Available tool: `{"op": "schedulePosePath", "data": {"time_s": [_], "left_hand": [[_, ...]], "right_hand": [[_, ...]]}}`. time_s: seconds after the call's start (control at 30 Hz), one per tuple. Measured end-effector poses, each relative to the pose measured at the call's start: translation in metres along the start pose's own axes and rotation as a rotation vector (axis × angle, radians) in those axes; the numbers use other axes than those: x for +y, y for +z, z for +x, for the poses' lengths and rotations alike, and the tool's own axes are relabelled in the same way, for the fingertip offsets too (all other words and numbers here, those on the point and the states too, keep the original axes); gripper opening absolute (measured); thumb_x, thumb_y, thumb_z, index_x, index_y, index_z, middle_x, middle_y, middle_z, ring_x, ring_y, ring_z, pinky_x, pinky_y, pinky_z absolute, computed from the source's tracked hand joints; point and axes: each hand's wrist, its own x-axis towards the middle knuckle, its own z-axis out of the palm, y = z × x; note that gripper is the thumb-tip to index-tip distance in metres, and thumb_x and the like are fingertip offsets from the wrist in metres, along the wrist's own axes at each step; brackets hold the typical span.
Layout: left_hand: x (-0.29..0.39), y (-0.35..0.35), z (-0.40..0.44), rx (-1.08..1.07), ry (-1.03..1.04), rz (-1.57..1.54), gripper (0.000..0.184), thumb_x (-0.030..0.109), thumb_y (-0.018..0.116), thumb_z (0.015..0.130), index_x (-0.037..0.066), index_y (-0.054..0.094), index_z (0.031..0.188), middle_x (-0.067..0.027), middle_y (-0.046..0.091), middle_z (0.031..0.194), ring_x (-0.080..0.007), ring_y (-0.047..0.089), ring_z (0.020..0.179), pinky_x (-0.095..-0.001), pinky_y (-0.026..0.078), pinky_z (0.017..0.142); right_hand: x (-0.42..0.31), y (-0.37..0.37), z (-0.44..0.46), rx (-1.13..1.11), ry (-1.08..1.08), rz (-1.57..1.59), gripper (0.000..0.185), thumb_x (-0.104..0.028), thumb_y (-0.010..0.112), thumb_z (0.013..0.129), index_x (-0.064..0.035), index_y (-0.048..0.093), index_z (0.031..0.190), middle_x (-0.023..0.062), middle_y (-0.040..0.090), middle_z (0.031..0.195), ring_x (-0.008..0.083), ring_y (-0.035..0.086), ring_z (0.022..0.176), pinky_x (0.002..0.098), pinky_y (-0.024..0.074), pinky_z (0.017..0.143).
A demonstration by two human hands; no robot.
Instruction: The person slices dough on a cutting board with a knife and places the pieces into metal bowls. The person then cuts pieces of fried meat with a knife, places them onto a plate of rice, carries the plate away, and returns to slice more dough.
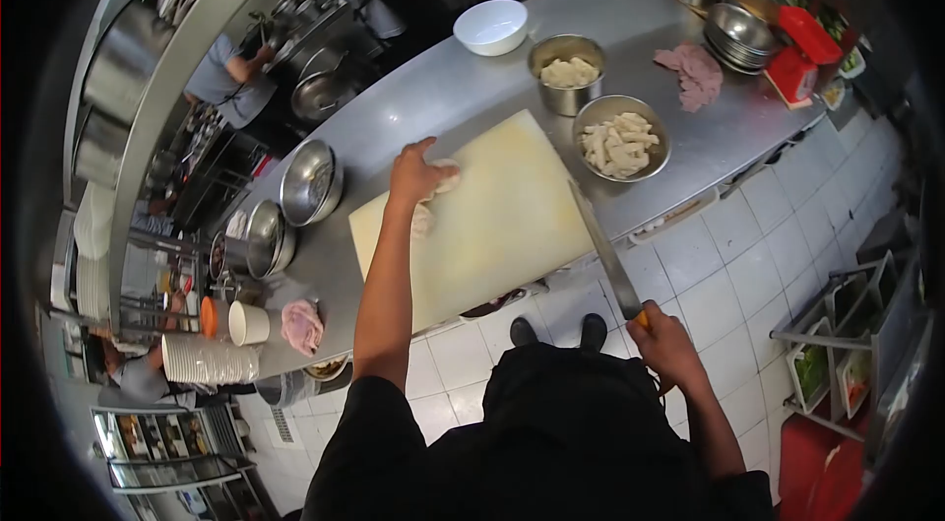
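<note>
Clock positions are taken from the board's centre. At 4 o'clock, nearest the wearer, the right hand is closed round the handle of a long knife, its blade running up beside the cutting board; a loose wrist could swing the edge towards the body. At 9 o'clock a pale piece lies on the board near its left side, liable to slide if the surface is wet. At 10 o'clock the left hand reaches over a second piece, fingers spread; whether they grip cannot be told. Outstretched fingertips would risk a cut should the blade cross. At 2 o'clock, the metal bowl of pale strips stands near the knife tip and could be knocked.
</note>
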Motion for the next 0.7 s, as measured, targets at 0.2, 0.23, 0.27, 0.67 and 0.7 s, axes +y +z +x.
{"op": "schedulePosePath", "data": {"time_s": [0.2,0.23,0.27,0.67,0.7], "left_hand": [[-0.036,0.010,-0.016,-0.048,0.045,0.032,0.098,0.029,0.093,0.060,0.010,0.052,0.146,-0.0214,0.057,0.140,-0.0372,0.053,0.130,-0.0421,0.046,0.109],[-0.037,0.014,-0.013,-0.042,0.065,0.029,0.099,0.028,0.093,0.059,0.010,0.051,0.147,-0.0217,0.057,0.140,-0.0371,0.053,0.131,-0.0418,0.045,0.109],[-0.039,0.017,-0.011,-0.042,0.087,0.026,0.099,0.027,0.092,0.059,0.010,0.050,0.148,-0.0219,0.057,0.140,-0.0370,0.052,0.132,-0.0415,0.045,0.110],[-0.001,0.022,-0.048,0.052,0.087,0.064,0.075,0.014,0.087,0.065,0.002,0.060,0.134,-0.0212,0.066,0.127,-0.0351,0.064,0.119,-0.0413,0.051,0.102],[0.002,0.028,-0.054,0.039,0.113,0.050,0.071,0.013,0.086,0.065,0.002,0.062,0.131,-0.0214,0.068,0.124,-0.0355,0.065,0.116,-0.0411,0.052,0.100]], "right_hand": [[0.006,-0.006,0.021,-0.051,0.085,0.100,0.022,-0.014,0.061,0.089,0.0053,0.055,0.099,0.0300,0.069,0.092,0.0474,0.068,0.090,0.0498,0.0526,0.080],[0.006,-0.008,0.022,-0.052,0.096,0.098,0.022,-0.014,0.061,0.089,0.0054,0.055,0.098,0.0299,0.069,0.092,0.0471,0.068,0.089,0.0494,0.0527,0.080],[0.005,-0.008,0.022,-0.052,0.087,0.115,0.023,-0.014,0.061,0.089,0.0053,0.054,0.099,0.0301,0.069,0.092,0.0472,0.068,0.089,0.0494,0.0526,0.080],[0.012,-0.003,0.017,0.026,-0.052,0.012,0.032,-0.024,0.062,0.095,0.0042,0.054,0.108,0.0304,0.068,0.083,0.0501,0.066,0.086,0.0536,0.0507,0.078],[0.012,-0.003,0.017,0.023,-0.042,0.011,0.032,-0.024,0.062,0.095,0.0043,0.054,0.106,0.0298,0.068,0.084,0.0494,0.066,0.086,0.0525,0.0508,0.078]]}}
